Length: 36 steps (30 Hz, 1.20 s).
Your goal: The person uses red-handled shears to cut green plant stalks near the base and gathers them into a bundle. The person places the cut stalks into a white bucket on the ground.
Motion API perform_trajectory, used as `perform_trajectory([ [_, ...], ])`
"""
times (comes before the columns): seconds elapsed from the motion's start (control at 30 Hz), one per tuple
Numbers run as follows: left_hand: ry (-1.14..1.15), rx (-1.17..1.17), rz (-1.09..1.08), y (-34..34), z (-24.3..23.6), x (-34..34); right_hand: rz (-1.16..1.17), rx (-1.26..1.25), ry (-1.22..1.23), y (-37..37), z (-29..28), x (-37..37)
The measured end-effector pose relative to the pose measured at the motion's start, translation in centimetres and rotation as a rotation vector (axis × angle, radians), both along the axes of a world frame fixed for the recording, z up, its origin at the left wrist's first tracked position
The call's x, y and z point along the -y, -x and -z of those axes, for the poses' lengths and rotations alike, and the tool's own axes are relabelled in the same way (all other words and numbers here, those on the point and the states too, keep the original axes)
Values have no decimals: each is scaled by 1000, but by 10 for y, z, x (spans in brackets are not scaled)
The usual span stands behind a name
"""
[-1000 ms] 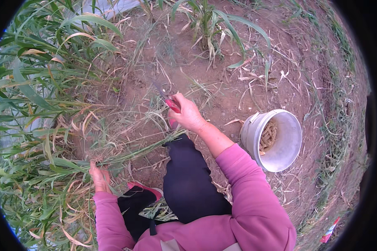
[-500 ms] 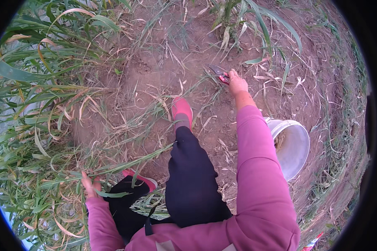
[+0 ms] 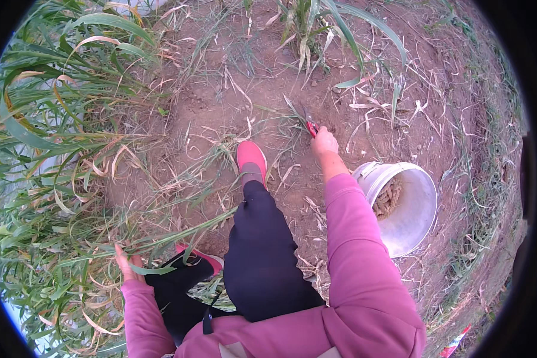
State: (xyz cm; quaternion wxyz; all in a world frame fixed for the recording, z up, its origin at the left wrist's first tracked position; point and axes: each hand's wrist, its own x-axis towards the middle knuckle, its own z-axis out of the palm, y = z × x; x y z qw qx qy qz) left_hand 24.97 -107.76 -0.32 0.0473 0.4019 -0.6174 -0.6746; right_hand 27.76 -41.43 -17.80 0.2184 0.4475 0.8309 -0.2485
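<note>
In my right hand (image 3: pixel 324 143) are red-handled pruning shears (image 3: pixel 311 127), gripped with their blades pointing away from me, low over the soil. Thin cut green leaves (image 3: pixel 287 118) lie beside the blades. My left hand (image 3: pixel 129 267) is closed around long green stalks (image 3: pixel 182 234) at the lower left. Those stalks slant up to the right, passing across my lower legs. Part of the left fingers is covered by leaves. Whether the shears' blades are apart is hard to make out.
A white bucket (image 3: pixel 413 206) lies tipped beside my right forearm, with tan grain-like heads (image 3: pixel 389 198) inside. Dense tall green plants (image 3: pixel 48 155) fill the left side. Another leafy plant (image 3: pixel 307 30) stands ahead. A red and white wrapper (image 3: pixel 455 342) lies at the lower right.
My right hand has drawn back toward me and slightly left with the shears, whose blades now point more straight ahead. My left hand keeps its hold on the stalks.
</note>
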Motion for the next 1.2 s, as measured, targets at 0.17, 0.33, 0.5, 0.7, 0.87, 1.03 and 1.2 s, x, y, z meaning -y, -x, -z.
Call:
perform_trajectory([
  [0.17, -53, -61, 77, 3, -17, -20, 174, 26, 298, -78, -8, 84],
  [0.33, -49, -37, 245, -7, -8, 2, -69, 325, 502, -213, 15, 152],
  [0.5, 4, 61, 63, -20, -31, -27, 38, 136, 557, -247, -31, 147],
  [0.7, -51, -12, 159, -29, -18, 2, -5, 47, 328, -245, -44, 112],
  [0.87, 19, -140, 87, -34, -58, -32, -1, 94, 283, -323, -34, 132],
  [1.03, -34, -318, 195, -40, -96, -53, -96, -299, 365, -198, -182, 133],
  [1.2, 25, -520, 541, -45, -129, -67, -370, -810, 400, -67, -342, 186],
])
